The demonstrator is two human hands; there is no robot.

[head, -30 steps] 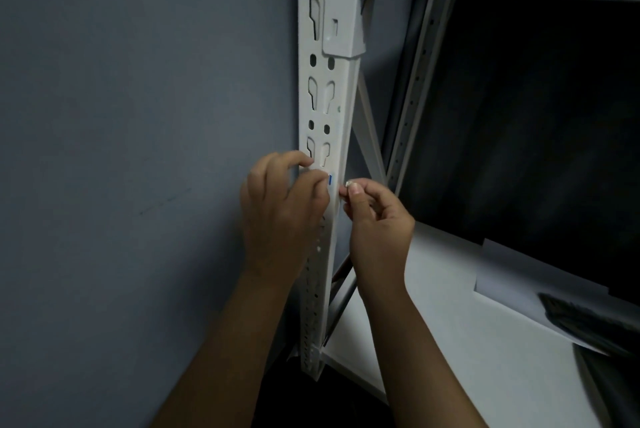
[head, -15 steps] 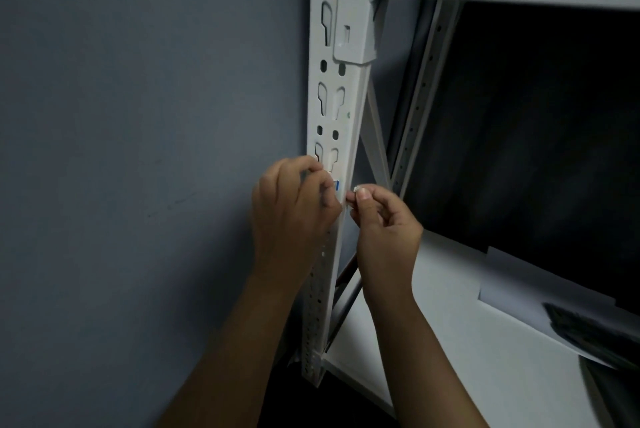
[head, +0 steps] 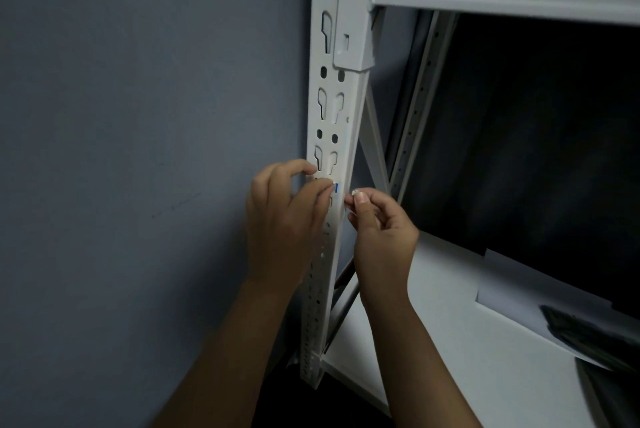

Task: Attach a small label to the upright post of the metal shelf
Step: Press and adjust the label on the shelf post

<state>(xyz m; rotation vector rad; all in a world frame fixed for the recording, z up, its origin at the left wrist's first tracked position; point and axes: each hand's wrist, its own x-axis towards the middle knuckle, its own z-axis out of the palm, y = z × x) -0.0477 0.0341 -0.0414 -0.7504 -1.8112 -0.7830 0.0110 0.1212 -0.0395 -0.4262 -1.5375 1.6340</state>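
label going onto the post, both hands at work

the left hand [head: 287,216] pinches the label [head: 335,187] against the upright post [head: 341,108]; the right hand [head: 381,230] pinches a small pale scrap [head: 354,192] just beside it. pressed unevenly, the label could skew or bridge a slot; the wall [head: 138,115] crowds the left, with open room to the right.
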